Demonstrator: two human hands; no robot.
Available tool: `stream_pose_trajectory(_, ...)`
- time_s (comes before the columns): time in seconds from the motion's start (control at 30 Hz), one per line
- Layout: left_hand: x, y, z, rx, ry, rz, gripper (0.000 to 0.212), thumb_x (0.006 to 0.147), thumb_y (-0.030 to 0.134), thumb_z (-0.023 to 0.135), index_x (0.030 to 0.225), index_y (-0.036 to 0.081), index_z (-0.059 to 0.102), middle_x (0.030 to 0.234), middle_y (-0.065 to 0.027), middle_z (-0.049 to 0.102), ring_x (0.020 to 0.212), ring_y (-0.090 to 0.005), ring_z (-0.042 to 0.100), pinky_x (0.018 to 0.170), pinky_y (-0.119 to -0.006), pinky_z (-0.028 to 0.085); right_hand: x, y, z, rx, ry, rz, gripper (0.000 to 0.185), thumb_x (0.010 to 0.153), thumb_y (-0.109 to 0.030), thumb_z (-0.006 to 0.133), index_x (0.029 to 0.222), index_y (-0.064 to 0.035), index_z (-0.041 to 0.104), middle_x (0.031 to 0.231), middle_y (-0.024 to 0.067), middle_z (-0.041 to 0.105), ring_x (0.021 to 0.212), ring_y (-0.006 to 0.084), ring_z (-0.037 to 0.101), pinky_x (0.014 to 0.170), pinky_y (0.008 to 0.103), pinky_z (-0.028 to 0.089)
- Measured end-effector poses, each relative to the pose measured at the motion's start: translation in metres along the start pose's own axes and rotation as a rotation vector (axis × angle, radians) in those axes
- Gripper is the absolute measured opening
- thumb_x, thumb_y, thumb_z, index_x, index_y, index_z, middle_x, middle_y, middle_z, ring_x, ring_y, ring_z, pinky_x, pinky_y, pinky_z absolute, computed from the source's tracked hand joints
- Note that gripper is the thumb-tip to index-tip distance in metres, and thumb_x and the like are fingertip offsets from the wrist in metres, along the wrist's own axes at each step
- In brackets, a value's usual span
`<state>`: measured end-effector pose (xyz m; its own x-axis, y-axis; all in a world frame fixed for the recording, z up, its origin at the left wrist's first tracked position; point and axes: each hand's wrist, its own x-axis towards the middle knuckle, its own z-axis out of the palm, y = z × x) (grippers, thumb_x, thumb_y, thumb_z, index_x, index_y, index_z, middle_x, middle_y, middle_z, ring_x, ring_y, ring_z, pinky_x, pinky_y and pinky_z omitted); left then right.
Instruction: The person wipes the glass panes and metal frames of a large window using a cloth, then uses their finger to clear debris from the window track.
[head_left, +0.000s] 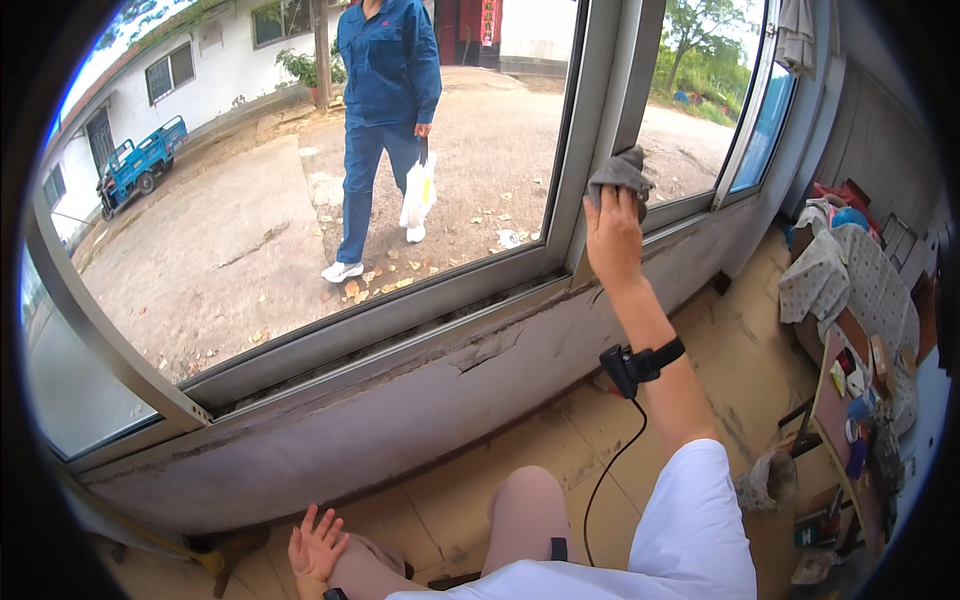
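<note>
My right hand (616, 236) is raised with its fingers pressing a grey cloth (621, 175) to the vertical metal post (596, 142) of the sliding window. Part of the cloth is bunched above my fingertips. A black strap with a small box (637, 367) sits on my right forearm, and a cable (616, 465) hangs from it. Low in the view, my left hand (318, 546) is by my left thigh, fingers spread, with nothing in it. The window's bottom rail (390, 319) runs between the hands, with dark dirt in its track.
Below the window, paint peels from the wall (420, 397). A cluttered table (832, 405) stands at right, with a bin (772, 480) near it and a cloth-covered piece (870, 277) behind. Outside, a person in blue workwear (386, 112) carries a white bag (418, 191); a blue cargo tricycle (142, 165) is parked farther off.
</note>
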<state>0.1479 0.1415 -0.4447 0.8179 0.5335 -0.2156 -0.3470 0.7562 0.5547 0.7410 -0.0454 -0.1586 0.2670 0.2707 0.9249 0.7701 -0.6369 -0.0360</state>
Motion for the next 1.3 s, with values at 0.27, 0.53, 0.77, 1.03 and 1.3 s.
stream_pose_trajectory(0.27,0.003,0.001,0.000,-0.006,0.019,-0.018,0.061,0.090,0.043,0.054,0.142,0.018,0.035,0.138,-0.0173,0.044,0.126,-0.0368,0.043,0.101,-0.062,0.033,0.230,0.007,-0.061,-0.116,0.216,-0.077,0.046,0.095,-0.029,0.047,0.122,0.0088,0.049,0.124,0.0301,0.049,0.112,0.0427,0.051,0.096,0.0455,0.044)
stream_pose_trajectory(0.53,0.002,0.002,-0.002,-0.025,0.020,-0.019,0.061,0.090,0.042,0.054,0.142,0.017,0.034,0.140,-0.0177,0.043,0.126,-0.0370,0.043,0.100,-0.063,0.034,0.209,0.019,-0.030,-0.091,0.392,-0.092,0.044,0.095,-0.032,0.048,0.125,0.0001,0.047,0.125,0.0251,0.048,0.114,0.0431,0.047,0.094,0.0460,0.042)
stream_pose_trajectory(0.77,-0.005,0.003,-0.003,-0.023,0.029,-0.013,0.064,0.088,0.041,0.057,0.142,0.017,0.033,0.139,-0.0165,0.043,0.126,-0.0352,0.044,0.101,-0.060,0.034,0.027,0.006,0.007,0.012,0.099,0.049,0.043,0.092,-0.023,0.053,0.125,0.0045,0.044,0.122,0.0247,0.046,0.117,0.0424,0.044,0.097,0.0454,0.042)
stream_pose_trajectory(1.03,-0.006,-0.001,0.005,0.005,0.008,0.006,0.059,0.091,0.040,0.053,0.141,0.016,0.035,0.139,-0.0166,0.043,0.126,-0.0339,0.044,0.100,-0.058,0.036,-0.155,-0.009,0.018,0.094,-0.406,0.187,0.052,0.085,-0.015,0.060,0.131,0.0032,0.042,0.134,0.0230,0.042,0.122,0.0426,0.040,0.100,0.0437,0.039)
stream_pose_trajectory(1.3,-0.009,0.000,0.001,0.016,0.005,-0.005,0.060,0.090,0.041,0.055,0.141,0.017,0.035,0.139,-0.0156,0.044,0.127,-0.0336,0.043,0.101,-0.059,0.034,-0.079,-0.013,0.011,0.049,-0.165,0.131,0.045,0.088,-0.014,0.056,0.129,0.0041,0.044,0.130,0.0221,0.044,0.122,0.0413,0.040,0.101,0.0421,0.039)
